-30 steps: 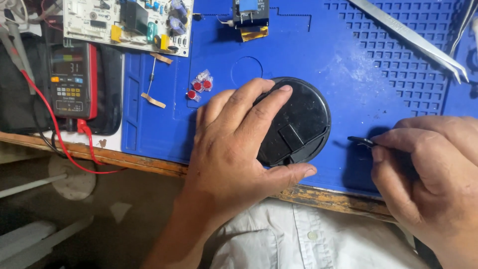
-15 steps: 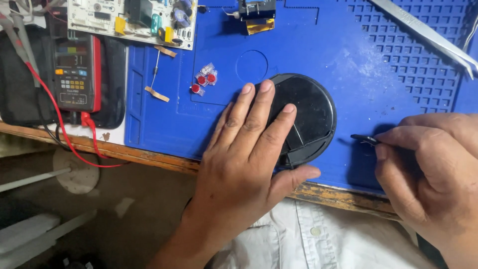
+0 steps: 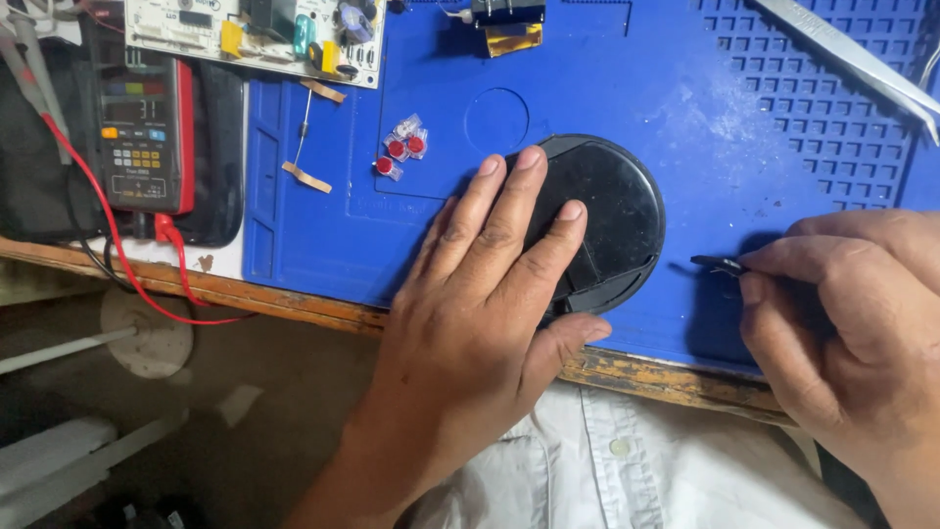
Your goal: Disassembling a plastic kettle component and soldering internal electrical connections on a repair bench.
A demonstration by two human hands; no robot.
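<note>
My left hand [image 3: 480, 294] lies flat, fingers together, on a round black plastic disc [image 3: 612, 211] that rests on the blue work mat [image 3: 685, 108]. The palm covers the disc's left part. My right hand [image 3: 852, 313] is at the right, fingers pinched on a small black tool [image 3: 717, 264] whose tip points left toward the disc, a short gap away. Three small red-capped clear parts [image 3: 401, 149] lie on the mat just left of my left fingertips.
A red-and-black multimeter [image 3: 142, 132] with a red lead [image 3: 108, 235] sits at the left. A white circuit board [image 3: 264, 34] lies at the top, metal tweezers [image 3: 852, 54] at the top right, and the wooden bench edge [image 3: 666, 377] runs near my body.
My left hand has flattened and slid slightly left on the disc, uncovering more of its right side. The view has shifted a little. My right hand keeps the tool beside the disc.
</note>
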